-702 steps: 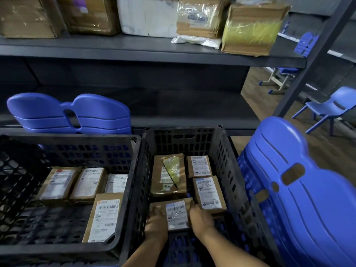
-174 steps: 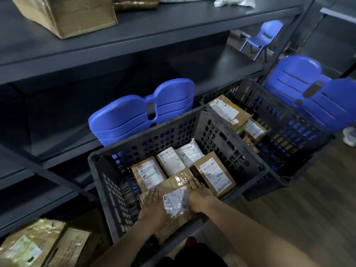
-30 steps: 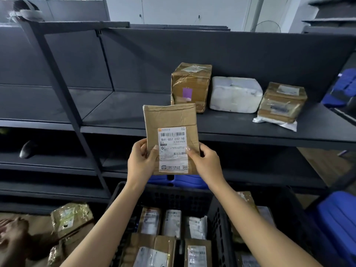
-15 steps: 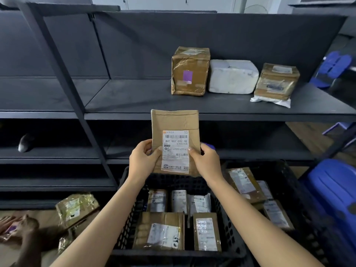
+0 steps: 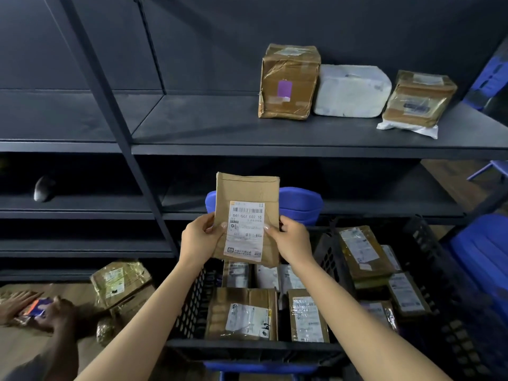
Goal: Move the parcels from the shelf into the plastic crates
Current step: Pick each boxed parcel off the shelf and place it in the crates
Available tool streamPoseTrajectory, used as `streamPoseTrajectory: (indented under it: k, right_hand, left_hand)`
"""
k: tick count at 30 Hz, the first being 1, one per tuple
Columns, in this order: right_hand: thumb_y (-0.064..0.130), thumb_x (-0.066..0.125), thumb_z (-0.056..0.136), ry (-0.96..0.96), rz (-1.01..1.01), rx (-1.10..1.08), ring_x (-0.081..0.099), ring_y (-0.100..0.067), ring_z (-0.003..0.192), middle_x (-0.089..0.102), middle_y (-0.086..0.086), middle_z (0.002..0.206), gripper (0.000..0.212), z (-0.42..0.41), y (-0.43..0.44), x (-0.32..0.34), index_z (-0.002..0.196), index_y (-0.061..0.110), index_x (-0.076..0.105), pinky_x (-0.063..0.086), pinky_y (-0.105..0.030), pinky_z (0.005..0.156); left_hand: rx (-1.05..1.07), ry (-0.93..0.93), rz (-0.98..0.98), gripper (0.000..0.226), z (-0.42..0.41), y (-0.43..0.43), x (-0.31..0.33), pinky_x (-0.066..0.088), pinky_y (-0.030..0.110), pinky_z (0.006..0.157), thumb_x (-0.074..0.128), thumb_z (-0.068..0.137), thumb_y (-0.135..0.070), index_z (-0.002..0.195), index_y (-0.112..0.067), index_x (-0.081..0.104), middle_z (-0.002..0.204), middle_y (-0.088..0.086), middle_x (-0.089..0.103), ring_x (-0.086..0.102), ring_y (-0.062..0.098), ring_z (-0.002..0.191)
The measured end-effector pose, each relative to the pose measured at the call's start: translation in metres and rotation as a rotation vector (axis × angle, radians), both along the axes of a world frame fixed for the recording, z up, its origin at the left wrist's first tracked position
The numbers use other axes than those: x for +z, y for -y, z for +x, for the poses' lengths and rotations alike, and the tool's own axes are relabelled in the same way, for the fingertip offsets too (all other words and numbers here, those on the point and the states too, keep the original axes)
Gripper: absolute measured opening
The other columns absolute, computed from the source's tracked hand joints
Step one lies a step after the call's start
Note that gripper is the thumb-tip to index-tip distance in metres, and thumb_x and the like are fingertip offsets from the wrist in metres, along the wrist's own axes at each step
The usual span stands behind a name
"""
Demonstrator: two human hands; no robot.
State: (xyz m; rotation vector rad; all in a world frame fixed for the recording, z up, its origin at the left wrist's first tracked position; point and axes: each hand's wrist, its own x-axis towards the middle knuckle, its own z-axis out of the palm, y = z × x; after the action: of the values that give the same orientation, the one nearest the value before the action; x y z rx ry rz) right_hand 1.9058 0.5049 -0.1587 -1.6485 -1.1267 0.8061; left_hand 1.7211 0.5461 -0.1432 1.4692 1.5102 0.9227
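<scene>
A flat brown parcel (image 5: 247, 193) with a white barcode label is held upright in front of me, above the left black crate (image 5: 253, 349). My left hand (image 5: 199, 237) grips its left edge and my right hand (image 5: 290, 239) grips its right edge. Several labelled parcels lie in that crate. The right black crate (image 5: 332, 257) beside it also holds several parcels. On the dark shelf (image 5: 209, 127) stand a tall taped brown box (image 5: 288, 81), a white wrapped parcel (image 5: 351, 90) and a smaller brown box (image 5: 419, 99) on a white bag.
Blue plastic chairs (image 5: 299, 204) stand behind and to the right of the crates. At lower left another person's hand (image 5: 59, 316) rests near taped parcels (image 5: 121, 281) on the floor. A slanted shelf post (image 5: 118, 127) runs down the left. A dark object (image 5: 42, 188) lies on a lower shelf.
Both hands have brought the flat parcel down from shelf height to just above the left crate. My view has tilted down, showing more of both crates.
</scene>
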Motion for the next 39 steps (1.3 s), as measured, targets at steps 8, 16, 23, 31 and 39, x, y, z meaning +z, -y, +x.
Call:
streamPoseTrajectory:
  k: [8,16,23,31,39]
  right_hand:
    - [0.02,0.063,0.09,0.019,-0.145,0.031,0.066,-0.011,0.093,0.072,0.005,0.102,0.02,-0.02,-0.014,-0.046,0.11,0.018,0.068,0.053,-0.031,0.084]
    - [0.026,0.06,0.092,0.077,-0.368,0.073,0.062,-0.015,0.093,0.071,0.0,0.108,0.023,-0.047,-0.027,-0.109,0.109,0.013,0.067,0.04,-0.023,0.069]
    - [0.024,0.057,0.095,0.085,-0.472,0.095,0.057,-0.025,0.119,0.062,-0.005,0.126,0.038,-0.058,-0.046,-0.151,0.13,0.008,0.056,0.044,-0.027,0.091]
    - [0.033,0.058,0.093,0.127,-0.51,0.145,0.059,-0.018,0.114,0.064,0.002,0.126,0.039,-0.065,-0.061,-0.193,0.128,0.018,0.058,0.049,-0.033,0.095]
    - [0.031,0.058,0.093,0.189,-0.503,0.161,0.062,-0.018,0.106,0.067,0.002,0.118,0.03,-0.069,-0.069,-0.215,0.12,0.018,0.064,0.048,-0.025,0.081]
  left_hand:
    - [0.025,-0.201,-0.003,0.022,-0.013,0.0,-0.034,0.043,0.025,0.067,0.062,0.09,-0.021,0.109,-0.016,0.069,0.086,-0.005,0.068,0.064,0.015,0.085]
    - [0.05,-0.391,-0.159,0.023,-0.029,-0.014,-0.094,0.041,0.03,0.066,0.058,0.087,-0.014,0.108,-0.011,0.068,0.096,0.01,0.072,0.064,0.031,0.089]
    - [0.027,-0.439,-0.247,0.031,-0.029,-0.034,-0.136,0.04,0.027,0.068,0.058,0.087,-0.015,0.118,-0.011,0.059,0.103,0.008,0.07,0.063,0.027,0.092]
    - [0.038,-0.512,-0.252,0.027,-0.032,-0.042,-0.181,0.041,0.029,0.066,0.054,0.091,-0.015,0.117,-0.009,0.057,0.103,0.008,0.069,0.059,0.021,0.083]
    - [0.071,-0.514,-0.249,0.032,-0.038,-0.046,-0.216,0.048,0.031,0.072,0.054,0.091,-0.011,0.123,-0.007,0.054,0.11,0.011,0.068,0.064,0.027,0.099]
